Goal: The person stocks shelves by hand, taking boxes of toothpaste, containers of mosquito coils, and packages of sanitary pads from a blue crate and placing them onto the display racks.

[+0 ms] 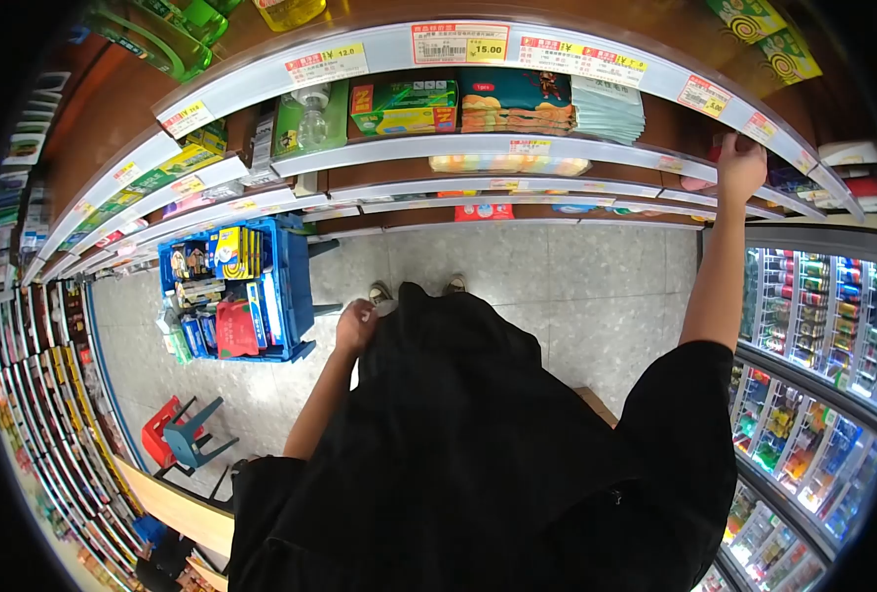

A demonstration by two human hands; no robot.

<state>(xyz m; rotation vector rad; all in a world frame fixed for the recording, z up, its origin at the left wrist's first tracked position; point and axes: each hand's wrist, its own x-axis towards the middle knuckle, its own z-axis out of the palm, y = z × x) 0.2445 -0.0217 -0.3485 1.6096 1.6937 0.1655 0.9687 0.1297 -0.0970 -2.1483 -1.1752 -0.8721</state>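
My right hand (741,170) reaches up to the right part of the shelf, its fingers curled at the shelf edge just under the price labels. Beside its fingers shows a pink-red item (699,183), mostly hidden by the shelf edge; I cannot tell whether the hand grips it. Low at my left side, in front of my black top, my left hand (356,327) has its fingers curled, with something small and pale at the fingertips. Left of that hand stands a blue crate (295,286) filled with boxes, packets and a red bag (237,329).
On the shelf are a green-yellow box (404,106), dark green packs (515,99) and pale towel packs (606,109). A drinks cooler (813,385) stands at right. Red (161,431) and blue-grey (193,434) stools stand at lower left, near another stocked shelf (38,395).
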